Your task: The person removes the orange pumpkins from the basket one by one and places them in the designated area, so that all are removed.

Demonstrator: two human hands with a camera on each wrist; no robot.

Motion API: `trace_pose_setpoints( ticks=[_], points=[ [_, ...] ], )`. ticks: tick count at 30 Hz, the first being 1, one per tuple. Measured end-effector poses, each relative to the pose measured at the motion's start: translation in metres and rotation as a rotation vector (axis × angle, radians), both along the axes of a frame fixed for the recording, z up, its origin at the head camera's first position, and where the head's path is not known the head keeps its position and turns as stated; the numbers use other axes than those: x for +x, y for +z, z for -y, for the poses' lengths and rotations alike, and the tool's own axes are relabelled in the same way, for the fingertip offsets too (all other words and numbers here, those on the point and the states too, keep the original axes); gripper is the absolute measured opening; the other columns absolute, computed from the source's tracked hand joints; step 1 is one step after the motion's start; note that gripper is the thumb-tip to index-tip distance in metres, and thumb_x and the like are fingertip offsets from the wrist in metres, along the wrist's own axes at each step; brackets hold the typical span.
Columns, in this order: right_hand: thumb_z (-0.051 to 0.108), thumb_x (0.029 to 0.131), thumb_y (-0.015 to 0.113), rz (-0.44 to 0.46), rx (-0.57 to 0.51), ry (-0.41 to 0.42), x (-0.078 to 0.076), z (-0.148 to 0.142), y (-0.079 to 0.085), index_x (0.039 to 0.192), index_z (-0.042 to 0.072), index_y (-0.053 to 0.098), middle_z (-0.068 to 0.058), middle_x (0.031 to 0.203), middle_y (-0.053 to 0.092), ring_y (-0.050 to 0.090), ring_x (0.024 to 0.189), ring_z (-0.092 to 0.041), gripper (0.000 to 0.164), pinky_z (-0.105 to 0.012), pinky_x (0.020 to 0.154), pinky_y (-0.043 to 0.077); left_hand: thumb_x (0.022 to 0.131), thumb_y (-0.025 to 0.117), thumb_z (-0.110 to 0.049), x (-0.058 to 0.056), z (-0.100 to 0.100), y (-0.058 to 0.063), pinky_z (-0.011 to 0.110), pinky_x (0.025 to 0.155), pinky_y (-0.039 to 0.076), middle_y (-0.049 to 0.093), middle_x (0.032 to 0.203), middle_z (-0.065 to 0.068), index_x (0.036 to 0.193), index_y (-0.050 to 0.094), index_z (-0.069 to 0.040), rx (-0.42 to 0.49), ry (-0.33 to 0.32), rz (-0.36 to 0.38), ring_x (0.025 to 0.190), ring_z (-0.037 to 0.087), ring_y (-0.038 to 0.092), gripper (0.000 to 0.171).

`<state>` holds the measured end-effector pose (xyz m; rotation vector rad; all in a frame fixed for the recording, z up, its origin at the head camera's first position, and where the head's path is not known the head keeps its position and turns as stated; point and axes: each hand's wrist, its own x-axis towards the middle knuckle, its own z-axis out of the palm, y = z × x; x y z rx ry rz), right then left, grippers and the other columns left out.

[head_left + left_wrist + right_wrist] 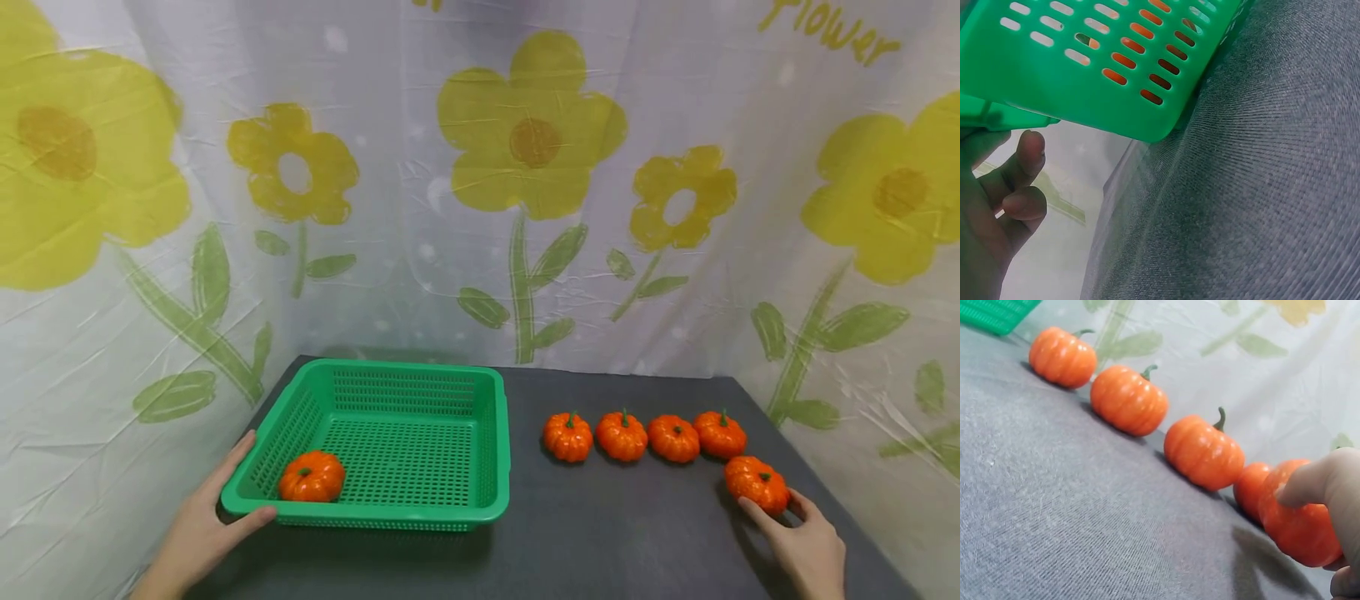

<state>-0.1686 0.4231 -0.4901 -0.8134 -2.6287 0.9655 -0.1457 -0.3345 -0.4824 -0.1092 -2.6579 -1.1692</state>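
Note:
A green plastic basket (411, 516) stands on the dark table, one small orange pumpkin (312, 477) inside its front left corner. My left hand (197, 527) grips that corner, thumb along the front rim; in the left wrist view, curled fingers (1032, 153) show below the rim. At the right, my right hand (804, 537) holds another pumpkin (756, 483) between thumb and fingers. The right wrist view has the thumb (1310, 481) across this pumpkin (1300, 519), with a shadow on the cloth below it. Its far side is hidden.
Several more pumpkins stand in a row behind the held one, from the leftmost pumpkin (567, 437) to the rightmost pumpkin (720, 434). A grey cloth (585, 533) covers the table. Pale curtains (405, 275) with painted yellow flowers rise close behind and on both sides.

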Motion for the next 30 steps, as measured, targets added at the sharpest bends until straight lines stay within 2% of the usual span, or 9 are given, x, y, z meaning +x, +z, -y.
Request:
trace_pose_setpoints(
  ticks=[3,9,13,16,22,30],
  points=[
    [0.062,0.097,0.066,0.017,0.015,0.012,-0.002,-0.002,-0.004,0.154,-0.017,0.036,-0.042,0.151,0.043,0.042,0.134,-0.060,0.103,-0.069,0.112,0.033,0.094,0.082,-0.031,0.000,-0.001,0.001,0.081,0.102,0.034,0.018,0.176,0.004,0.171,0.015,-0.039,0.014,-0.008,-0.005,0.156,0.029,0.022,0.102],
    [0.058,0.096,0.068,0.010,0.054,0.035,-0.005,-0.006,-0.010,0.151,-0.018,0.040,-0.043,0.149,0.045,0.046,0.130,-0.062,0.097,-0.069,0.109,0.037,0.094,0.082,-0.031,0.002,-0.002,0.002,0.081,0.101,0.034,0.015,0.172,-0.019,0.171,0.016,-0.038,0.010,-0.009,-0.022,0.155,0.016,0.020,0.101],
    [0.056,0.096,0.069,-0.006,0.054,0.037,-0.005,-0.007,-0.012,0.152,-0.017,0.039,-0.043,0.149,0.044,0.045,0.130,-0.062,0.096,-0.069,0.108,0.036,0.093,0.083,-0.029,0.002,-0.002,0.002,0.083,0.102,0.032,0.015,0.167,-0.032,0.171,0.018,-0.038,0.024,-0.019,-0.045,0.148,-0.007,0.016,0.102],
    [0.055,0.096,0.069,-0.012,0.061,0.040,-0.006,-0.007,-0.013,0.152,-0.017,0.038,-0.043,0.149,0.044,0.045,0.130,-0.063,0.096,-0.070,0.108,0.036,0.092,0.083,-0.029,0.002,-0.002,0.003,0.083,0.102,0.032,0.015,0.164,-0.038,0.171,0.018,-0.038,0.028,-0.019,-0.051,0.141,-0.017,0.015,0.102],
    [0.054,0.097,0.068,0.002,0.078,0.039,-0.006,-0.007,-0.013,0.153,-0.017,0.036,-0.044,0.150,0.042,0.045,0.129,-0.064,0.096,-0.070,0.109,0.037,0.092,0.084,-0.028,0.001,-0.002,0.002,0.083,0.102,0.032,0.015,0.164,-0.039,0.171,0.020,-0.035,0.021,-0.017,-0.063,0.136,-0.022,0.016,0.102],
    [0.053,0.095,0.070,-0.002,0.075,0.042,-0.006,-0.005,-0.011,0.155,-0.017,0.032,-0.044,0.151,0.040,0.044,0.131,-0.064,0.100,-0.070,0.110,0.036,0.091,0.085,-0.028,0.001,-0.001,0.001,0.082,0.100,0.034,0.016,0.163,-0.040,0.171,0.020,-0.038,0.012,-0.015,-0.080,0.133,-0.025,0.016,0.103]
  ],
)
